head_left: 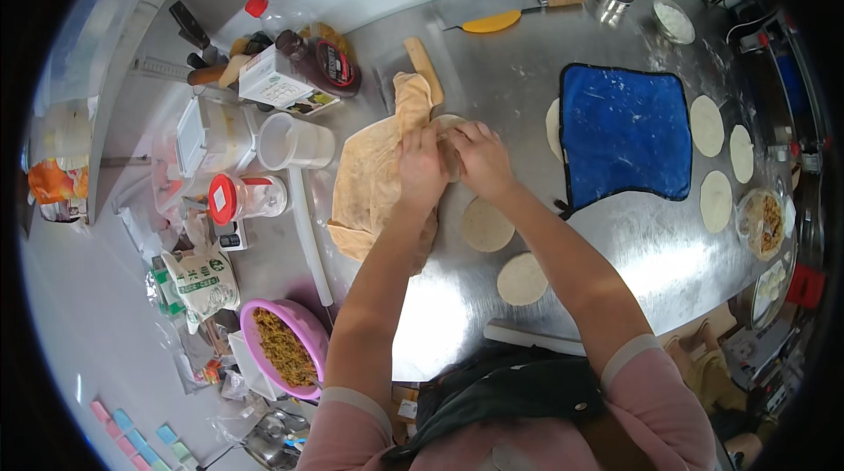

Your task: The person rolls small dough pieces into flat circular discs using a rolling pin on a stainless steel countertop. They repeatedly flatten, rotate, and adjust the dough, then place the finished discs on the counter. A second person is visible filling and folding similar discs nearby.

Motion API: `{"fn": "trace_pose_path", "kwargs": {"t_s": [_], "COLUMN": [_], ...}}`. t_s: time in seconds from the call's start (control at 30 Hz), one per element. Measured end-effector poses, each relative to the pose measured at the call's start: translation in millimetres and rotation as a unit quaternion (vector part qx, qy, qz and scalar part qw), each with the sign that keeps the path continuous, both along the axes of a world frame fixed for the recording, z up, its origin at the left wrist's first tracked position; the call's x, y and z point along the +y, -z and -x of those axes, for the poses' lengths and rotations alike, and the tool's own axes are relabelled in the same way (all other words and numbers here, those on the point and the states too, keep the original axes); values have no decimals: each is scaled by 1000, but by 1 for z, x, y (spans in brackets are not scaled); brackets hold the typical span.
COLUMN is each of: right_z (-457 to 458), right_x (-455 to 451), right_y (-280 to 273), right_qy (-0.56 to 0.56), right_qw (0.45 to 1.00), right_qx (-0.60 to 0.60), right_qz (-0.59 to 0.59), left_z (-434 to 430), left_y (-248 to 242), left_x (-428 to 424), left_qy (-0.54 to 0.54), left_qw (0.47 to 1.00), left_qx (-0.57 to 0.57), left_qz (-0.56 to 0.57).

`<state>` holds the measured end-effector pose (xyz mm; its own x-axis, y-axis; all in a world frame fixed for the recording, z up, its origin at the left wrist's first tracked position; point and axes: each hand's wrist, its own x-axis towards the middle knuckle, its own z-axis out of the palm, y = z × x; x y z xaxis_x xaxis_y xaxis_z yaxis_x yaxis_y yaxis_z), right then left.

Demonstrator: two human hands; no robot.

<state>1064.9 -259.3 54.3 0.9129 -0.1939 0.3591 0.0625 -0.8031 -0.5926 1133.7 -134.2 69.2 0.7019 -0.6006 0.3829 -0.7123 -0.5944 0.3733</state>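
My left hand [422, 164] is at the right edge of a tan cloth [369, 174], its fingers curled. Close beside it, my right hand [484, 157] has bent fingers over a flat dough round [452, 164] that lies partly under both hands. The fingertips nearly meet; what they pinch is too small to make out. A bunched end of the cloth [413, 98] reaches away from me beside a wooden rolling pin [424, 68]. Nearer to me on the steel table [521, 95] lie two more dough rounds, one [488, 225] by my right forearm and another [523, 279] below it.
At right, a blue cloth [625, 134] partly covers a dough round [554, 130]; several rounds [707, 126] lie beyond it. Left stand a clear plastic jug [290, 141], a red-lidded jar [264, 197] and a pink bowl of filling [316, 332]. A yellow-bladed spatula [493, 22] lies at the back.
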Motion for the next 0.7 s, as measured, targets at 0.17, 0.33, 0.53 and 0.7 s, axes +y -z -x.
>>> {"fn": "trace_pose_path", "kwargs": {"t_s": [0.17,0.33,0.53,0.7], "right_z": [1,-11,-33,-39], "right_x": [0,-6,-24,-21], "right_y": [-6,2,-1,22], "right_qy": [12,125,71,88], "right_qw": [999,981,934,870], "right_qx": [-3,-62,163,143], "right_qz": [-52,-138,-308,-463], "left_z": [-2,7,15,9], "left_y": [-7,-11,-18,-26], "left_x": [0,5,16,0], "left_qy": [15,43,73,59], "left_qw": [997,995,993,998], "left_qx": [-36,-66,-92,-13], "left_qz": [-68,-56,-11,4]}}
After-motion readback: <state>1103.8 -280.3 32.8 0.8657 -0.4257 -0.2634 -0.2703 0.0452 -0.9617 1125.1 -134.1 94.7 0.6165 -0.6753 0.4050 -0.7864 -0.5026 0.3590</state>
